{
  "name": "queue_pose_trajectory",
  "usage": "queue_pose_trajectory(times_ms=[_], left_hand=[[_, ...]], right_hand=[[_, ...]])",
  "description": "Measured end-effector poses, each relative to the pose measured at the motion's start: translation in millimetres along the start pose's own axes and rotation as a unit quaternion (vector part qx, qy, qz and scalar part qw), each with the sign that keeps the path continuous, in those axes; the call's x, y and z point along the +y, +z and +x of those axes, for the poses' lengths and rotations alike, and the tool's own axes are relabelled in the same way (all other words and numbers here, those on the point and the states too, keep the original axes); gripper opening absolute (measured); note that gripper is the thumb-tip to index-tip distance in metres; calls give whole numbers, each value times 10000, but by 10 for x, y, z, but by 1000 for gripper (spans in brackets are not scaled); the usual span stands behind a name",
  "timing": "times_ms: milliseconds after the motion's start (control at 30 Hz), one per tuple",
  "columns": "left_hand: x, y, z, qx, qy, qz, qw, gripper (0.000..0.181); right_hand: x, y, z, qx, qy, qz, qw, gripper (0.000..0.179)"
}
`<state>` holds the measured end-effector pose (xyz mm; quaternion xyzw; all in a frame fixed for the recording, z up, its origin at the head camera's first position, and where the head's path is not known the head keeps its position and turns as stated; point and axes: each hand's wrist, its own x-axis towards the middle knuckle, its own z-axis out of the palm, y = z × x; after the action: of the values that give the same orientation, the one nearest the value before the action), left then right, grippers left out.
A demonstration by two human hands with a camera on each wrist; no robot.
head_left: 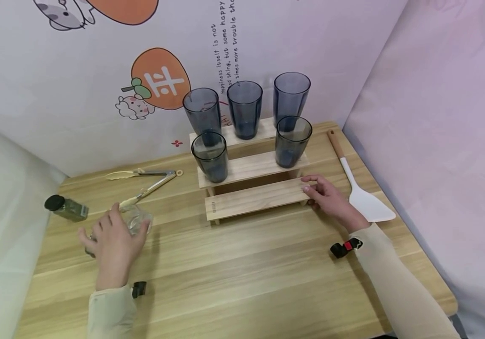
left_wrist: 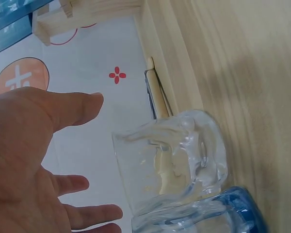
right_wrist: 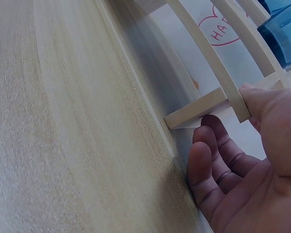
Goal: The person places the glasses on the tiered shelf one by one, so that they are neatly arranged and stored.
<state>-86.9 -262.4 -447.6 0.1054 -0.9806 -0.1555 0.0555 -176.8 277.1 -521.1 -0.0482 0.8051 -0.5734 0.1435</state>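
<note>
My left hand [head_left: 115, 240] hovers over the left part of the table with its fingers spread. Beside it stands a clear glass cup [left_wrist: 169, 165], and a blue-tinted glass [left_wrist: 242, 208] shows next to that cup; the left wrist view has a gap between the hand and both. My right hand [head_left: 329, 200] pinches the right end of the lowest step of a three-step wooden rack [head_left: 255, 200], thumb on top and fingers curled below. Blue-grey tumblers stand on the rack: three on the top step, including one tumbler [head_left: 245, 110], and two on the middle step, one at each end.
Metal tongs [head_left: 155, 186] with cream tips lie spread behind the left hand. A spice jar [head_left: 66, 208] with a black lid lies at the far left. To the right of the rack is a white spatula [head_left: 365, 202] with a wooden handle. A printed cloth [head_left: 98, 94] hangs behind the table.
</note>
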Motion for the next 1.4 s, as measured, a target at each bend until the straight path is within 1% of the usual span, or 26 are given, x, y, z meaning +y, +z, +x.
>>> queue_pose_trajectory(times_ms=[100, 233, 333, 567, 700, 800, 867, 933, 1000, 1033, 1067, 1100, 1167, 1267, 1300, 1400], left_hand=[[-27, -4, 43, -47, -28, 27, 10000, 99], [-71, 0, 78, -321, -148, 133, 9993, 101], [-93, 15, 77, -475, -185, 155, 9986, 102], [-78, 62, 67, -531, -115, 94, 9985, 101], [-13, 128, 51, -482, 147, -27, 9987, 96], [60, 198, 40, -298, 454, -245, 9982, 89], [115, 253, 34, -168, 644, -497, 9965, 85], [170, 318, 14, -62, 780, -880, 9930, 84], [225, 392, -18, 15, 719, -1388, 9877, 88], [252, 434, -37, 54, 620, -1677, 9839, 93], [278, 478, -59, 72, 457, -1998, 9787, 97], [304, 520, -76, 73, 258, -2354, 9715, 102], [351, 597, -100, 74, -197, -2980, 9543, 109], [397, 686, -92, 130, -763, -3683, 9265, 113], [408, 704, -82, 170, -895, -3824, 9195, 113], [421, 740, -43, 331, -1186, -4063, 9054, 113]], right_hand=[[-8, -2, -3, 12, 20, 6, 10000, 42], [8, 2, 3, 31, -36, -50, 10000, 42], [6, 2, 1, 15, -41, -69, 10000, 42], [-9, -9, -25, -7, -35, -5, 10000, 44], [6, -14, -30, 21, 10, -43, 10000, 44], [21, -17, -28, 55, 11, -53, 10000, 44], [27, -17, -27, 80, -17, -78, 9999, 44], [31, -17, -28, 88, -50, -95, 9999, 44], [31, -15, -26, 94, -70, -106, 9999, 44], [29, -13, -26, 90, -75, -99, 9999, 43], [27, -11, -27, 86, -79, -87, 9999, 43], [25, -10, -26, 88, -82, -76, 9999, 43], [27, -10, -27, 100, -92, -44, 9999, 42], [32, -11, -29, 102, -131, 25, 9999, 42], [35, -10, -27, 94, -136, 35, 9999, 42], [35, -5, -23, 69, -109, 53, 9999, 42]])
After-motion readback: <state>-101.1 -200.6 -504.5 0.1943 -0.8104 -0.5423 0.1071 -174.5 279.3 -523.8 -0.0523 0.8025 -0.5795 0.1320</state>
